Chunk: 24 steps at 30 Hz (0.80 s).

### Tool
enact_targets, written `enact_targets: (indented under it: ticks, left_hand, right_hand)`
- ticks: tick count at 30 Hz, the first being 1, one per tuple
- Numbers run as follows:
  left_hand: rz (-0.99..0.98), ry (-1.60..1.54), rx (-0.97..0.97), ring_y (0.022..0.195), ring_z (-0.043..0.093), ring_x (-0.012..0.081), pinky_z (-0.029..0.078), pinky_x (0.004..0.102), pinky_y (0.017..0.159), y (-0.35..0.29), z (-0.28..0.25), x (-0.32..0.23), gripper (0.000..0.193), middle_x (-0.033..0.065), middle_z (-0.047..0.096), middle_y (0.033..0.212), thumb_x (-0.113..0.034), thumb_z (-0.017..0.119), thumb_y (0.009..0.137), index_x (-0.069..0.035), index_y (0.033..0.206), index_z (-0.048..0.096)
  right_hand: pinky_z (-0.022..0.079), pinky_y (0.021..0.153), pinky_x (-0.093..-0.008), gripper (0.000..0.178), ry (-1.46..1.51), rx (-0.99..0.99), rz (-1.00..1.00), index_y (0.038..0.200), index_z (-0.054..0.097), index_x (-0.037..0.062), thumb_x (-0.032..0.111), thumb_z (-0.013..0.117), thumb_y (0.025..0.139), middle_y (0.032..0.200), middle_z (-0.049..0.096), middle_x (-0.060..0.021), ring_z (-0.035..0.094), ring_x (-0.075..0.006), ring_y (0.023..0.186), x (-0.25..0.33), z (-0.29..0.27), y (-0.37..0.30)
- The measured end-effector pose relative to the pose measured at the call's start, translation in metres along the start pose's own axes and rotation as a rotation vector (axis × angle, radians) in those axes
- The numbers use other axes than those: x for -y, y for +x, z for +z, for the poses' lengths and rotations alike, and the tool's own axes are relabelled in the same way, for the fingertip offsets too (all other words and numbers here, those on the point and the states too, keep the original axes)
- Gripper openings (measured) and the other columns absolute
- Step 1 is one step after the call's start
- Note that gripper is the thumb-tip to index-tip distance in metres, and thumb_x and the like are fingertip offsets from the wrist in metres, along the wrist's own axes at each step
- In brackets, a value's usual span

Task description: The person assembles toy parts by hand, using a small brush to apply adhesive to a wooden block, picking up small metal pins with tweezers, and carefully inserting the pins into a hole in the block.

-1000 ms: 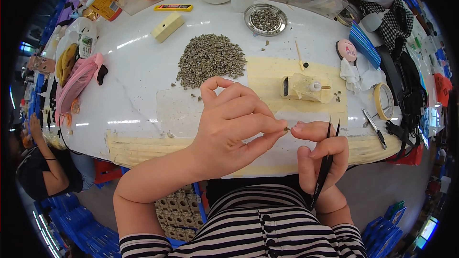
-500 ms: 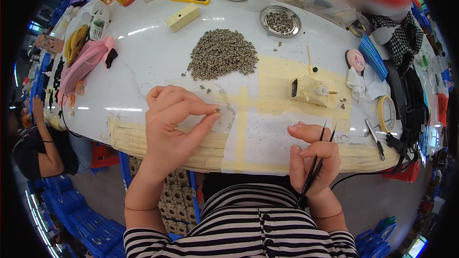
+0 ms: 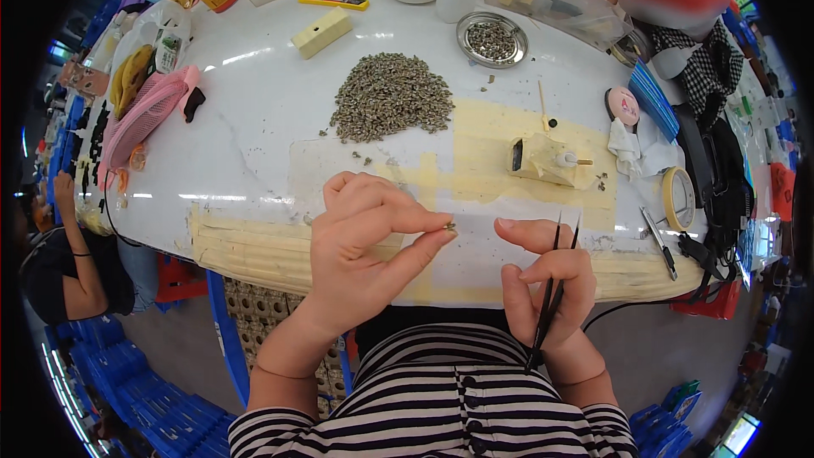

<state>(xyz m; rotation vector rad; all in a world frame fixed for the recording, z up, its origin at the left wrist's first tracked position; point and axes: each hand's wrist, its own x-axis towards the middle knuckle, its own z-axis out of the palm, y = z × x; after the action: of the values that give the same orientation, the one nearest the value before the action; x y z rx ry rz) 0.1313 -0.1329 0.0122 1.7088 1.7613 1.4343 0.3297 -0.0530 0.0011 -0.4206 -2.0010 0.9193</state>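
Between the thumb and forefinger of my left hand (image 3: 365, 246) is pinched a small metal part (image 3: 450, 226), too small to make out closely. My right hand (image 3: 555, 288) has black tweezers (image 3: 551, 297) tucked in its curled fingers, their tips pointing up and away. Its forefinger stretches toward the small part without touching it. Both hands are above a white sheet (image 3: 475, 267) taped at the table's near edge. Beyond my left hand lies a big pile of similar small metal parts (image 3: 390, 97), with a few loose ones beside it.
A round metal dish (image 3: 492, 39) of small parts stands at the back. A tape-wrapped block (image 3: 547, 159) with a white nozzle sits right of centre. Farther right are a tape roll (image 3: 677, 198) and a pen-like knife (image 3: 658, 242). A pink mesh pouch (image 3: 153, 114) lies left.
My left hand has moved right and nearer to me, carrying the small metal part close to my right hand. My right hand has shifted slightly left, still with the tweezers.
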Motion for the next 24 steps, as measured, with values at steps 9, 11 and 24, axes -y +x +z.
enact_targets:
  ticks: [9,11,24]
  left_hand:
    - [0.087,-0.039,-0.054,0.077,0.057,0.0151,0.035,0.0319,0.08,-0.001,0.023,-0.007,0.023,0.0005,0.066,0.081,0.0,0.083,0.067,-0.008,0.088,0.076]
    - [0.109,0.006,-0.06,0.078,0.057,0.015,0.035,0.0323,0.081,-0.001,0.022,-0.007,0.024,-0.0004,0.067,0.082,-0.001,0.083,0.068,-0.009,0.088,0.076]
    - [0.143,0.127,-0.079,0.077,0.057,0.0145,0.033,0.0321,0.083,0.0,0.024,-0.01,0.024,-0.003,0.067,0.082,-0.002,0.082,0.068,-0.011,0.089,0.077]
  right_hand:
    - [0.05,0.094,-0.0371,0.02,0.305,0.041,0.233,0.096,0.047,0.0017,-0.01,0.061,0.086,0.116,0.065,-0.0268,0.065,-0.0278,0.108,0.005,-0.001,-0.003]
    - [0.049,0.096,-0.0374,0.02,0.419,0.025,0.312,0.097,0.046,0.0016,-0.009,0.06,0.088,0.117,0.064,-0.0267,0.064,-0.0271,0.109,0.005,0.0,-0.005]
    - [0.051,0.092,-0.0377,0.02,0.256,0.008,0.123,0.095,0.046,0.0027,-0.01,0.059,0.086,0.113,0.065,-0.0258,0.065,-0.0278,0.106,0.005,-0.005,-0.003]
